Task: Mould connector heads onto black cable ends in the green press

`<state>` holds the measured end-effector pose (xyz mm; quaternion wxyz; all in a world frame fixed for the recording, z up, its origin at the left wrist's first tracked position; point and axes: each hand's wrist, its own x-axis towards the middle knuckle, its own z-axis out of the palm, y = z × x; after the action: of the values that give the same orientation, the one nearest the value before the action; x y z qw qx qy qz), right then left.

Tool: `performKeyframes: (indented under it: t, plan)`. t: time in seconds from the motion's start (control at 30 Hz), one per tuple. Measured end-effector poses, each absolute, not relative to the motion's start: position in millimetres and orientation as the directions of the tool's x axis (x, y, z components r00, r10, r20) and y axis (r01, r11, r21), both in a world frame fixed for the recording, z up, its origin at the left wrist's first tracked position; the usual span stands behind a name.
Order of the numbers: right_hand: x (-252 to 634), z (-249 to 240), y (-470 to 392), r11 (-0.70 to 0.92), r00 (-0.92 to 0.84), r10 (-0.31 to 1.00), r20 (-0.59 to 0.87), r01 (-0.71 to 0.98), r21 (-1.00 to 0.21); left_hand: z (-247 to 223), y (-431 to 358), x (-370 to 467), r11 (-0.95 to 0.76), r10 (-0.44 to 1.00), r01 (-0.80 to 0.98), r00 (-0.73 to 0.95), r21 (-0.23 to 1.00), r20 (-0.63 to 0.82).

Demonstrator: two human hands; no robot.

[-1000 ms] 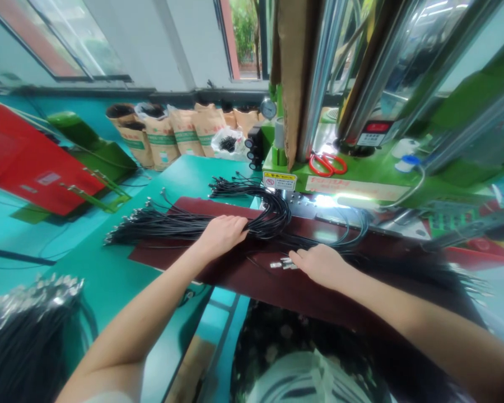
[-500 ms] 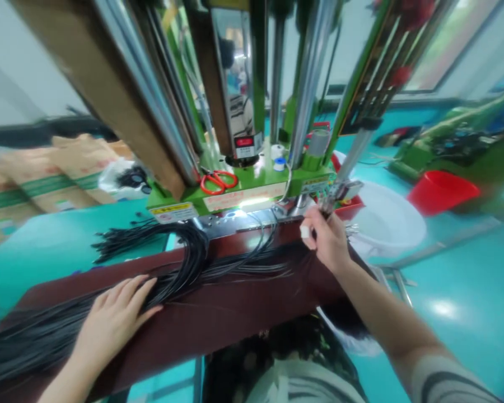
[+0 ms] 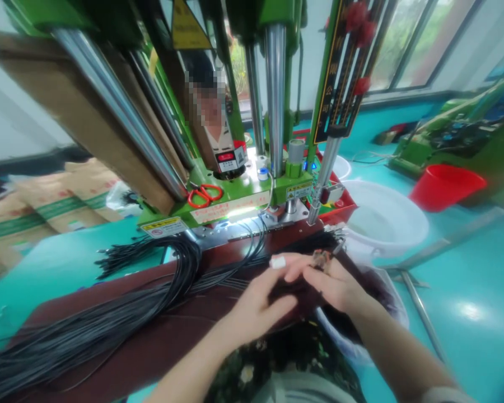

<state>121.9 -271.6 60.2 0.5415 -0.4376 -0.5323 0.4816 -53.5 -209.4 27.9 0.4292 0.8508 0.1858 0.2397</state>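
Observation:
My left hand [image 3: 262, 299] reaches across to my right hand [image 3: 338, 282], its thumb apart from its fingers. The two hands meet over the right end of the brown tabletop [image 3: 159, 347], and their fingers overlap. My right hand is closed around a small brown-and-orange piece [image 3: 321, 258] that I cannot identify. A white wrap [image 3: 278, 262] covers one finger where the hands meet. Behind them, black cable ends [image 3: 319, 240] lie in a bunch. To the left, a thick bundle of black cables [image 3: 109, 319] stretches along the tabletop, part of it curving back on itself.
A green press machine [image 3: 235, 196] with steel columns stands directly ahead, orange-handled scissors [image 3: 205, 195] on its ledge. Thin cables run into its lit metal plate. At right are a white tub [image 3: 386, 246], a red bucket [image 3: 447, 187] and a lined bin [image 3: 397, 302]. Paper sacks [image 3: 84, 190] stand at left.
My left hand has left the cable bundle and moved right to meet my right hand. My right hand has come down and nearer, away from the machine's right post.

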Motion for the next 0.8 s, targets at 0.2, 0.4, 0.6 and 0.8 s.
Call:
performKeyframes:
  t: [0.2, 0.4, 0.6, 0.8]
  plan:
    - [155, 36, -263, 0.039, -0.041, 0.999, 0.033, 0.159, -0.986, 15, -206, 17, 0.347, 0.322, -0.07, 0.946, 0.935, -0.049]
    - [156, 19, -251, -0.025, -0.066, 0.997, -0.036, 0.15, -0.988, 0, -212, 23, 0.564, 0.448, -0.125, 0.877, 0.816, -0.175]
    - [156, 2, -252, -0.11, 0.001, 0.994, -0.111, -0.153, -0.982, -3, -211, 24, 0.621, 0.367, -0.063, 0.904, 0.781, -0.219]
    - [177, -6, -251, 0.035, 0.19, 0.98, -0.061, -0.461, -0.887, -14, -212, 25, 0.635, 0.312, 0.018, 0.909, 0.772, -0.277]
